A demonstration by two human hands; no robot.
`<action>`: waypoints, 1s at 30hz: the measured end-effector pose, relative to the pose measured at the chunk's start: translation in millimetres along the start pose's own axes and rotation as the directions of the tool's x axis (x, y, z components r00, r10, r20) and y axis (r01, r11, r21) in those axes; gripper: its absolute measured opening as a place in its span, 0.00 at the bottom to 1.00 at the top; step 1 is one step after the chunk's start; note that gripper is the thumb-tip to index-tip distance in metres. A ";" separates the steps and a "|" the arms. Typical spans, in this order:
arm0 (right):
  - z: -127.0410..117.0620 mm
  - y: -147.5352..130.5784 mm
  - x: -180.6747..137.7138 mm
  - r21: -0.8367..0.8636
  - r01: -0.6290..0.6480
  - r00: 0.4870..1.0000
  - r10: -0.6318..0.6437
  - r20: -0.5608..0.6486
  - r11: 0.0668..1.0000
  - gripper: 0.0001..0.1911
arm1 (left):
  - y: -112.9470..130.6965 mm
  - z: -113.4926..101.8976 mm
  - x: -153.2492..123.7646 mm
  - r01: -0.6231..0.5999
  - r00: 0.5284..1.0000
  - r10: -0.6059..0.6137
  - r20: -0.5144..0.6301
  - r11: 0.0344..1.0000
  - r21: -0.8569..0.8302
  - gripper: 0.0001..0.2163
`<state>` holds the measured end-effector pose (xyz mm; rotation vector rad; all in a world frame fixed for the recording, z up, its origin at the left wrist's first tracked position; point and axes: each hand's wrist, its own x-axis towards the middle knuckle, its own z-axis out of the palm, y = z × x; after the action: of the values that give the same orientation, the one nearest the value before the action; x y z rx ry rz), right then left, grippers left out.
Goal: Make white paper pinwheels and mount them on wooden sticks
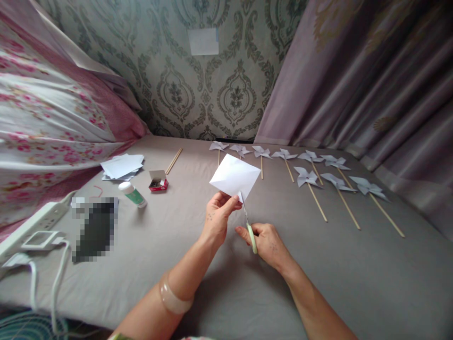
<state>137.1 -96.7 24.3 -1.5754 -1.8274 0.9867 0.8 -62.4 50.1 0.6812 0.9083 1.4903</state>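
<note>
Near the middle of the view, my left hand (220, 212) pinches the lower corner of a white square of paper (235, 174), which is held up above the table with creases showing on it. My right hand (266, 241) grips a pair of scissors (252, 238) with pale green handles. The scissor blades point up and meet the paper's lower edge, close beside my left thumb. How far the blades reach into the paper is hard to make out. Behind the paper, one finished paper pinwheel (262, 152) on a wooden stick is partly near its edge.
Several pinwheels (339, 182) lie along the right side. On the left are a paper stack (122, 166), wooden sticks (174, 160), a small red box (158, 182), a white-and-green bottle (132, 194), a blurred dark object (95, 231) and a power strip (38, 224) with cables.
</note>
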 end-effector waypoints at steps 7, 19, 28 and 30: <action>0.2 -2.5 -0.1 -0.013 -0.006 1.000 0.006 -0.009 1.000 0.31 | 0.4 0.8 0.3 -0.002 1.000 0.002 0.011 1.000 -0.014 0.12; -5.8 -7.0 -1.2 0.031 0.035 0.997 -0.032 -0.068 0.999 0.28 | -5.9 6.9 -9.8 0.028 0.996 -0.029 0.086 1.000 0.013 0.11; -7.4 -8.3 -1.7 0.015 0.065 0.993 -0.063 -0.098 0.998 0.27 | -8.2 7.4 -11.5 0.024 0.994 -0.025 0.104 1.000 0.015 0.10; -7.5 -7.9 -1.5 0.006 0.067 0.993 -0.066 -0.100 0.998 0.27 | -7.8 7.8 -11.7 0.030 0.995 -0.030 0.100 1.000 0.010 0.10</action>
<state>138.5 -97.3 35.1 -1.5204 -1.7920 0.8701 13.0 -72.8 48.6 0.7385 0.8449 1.4141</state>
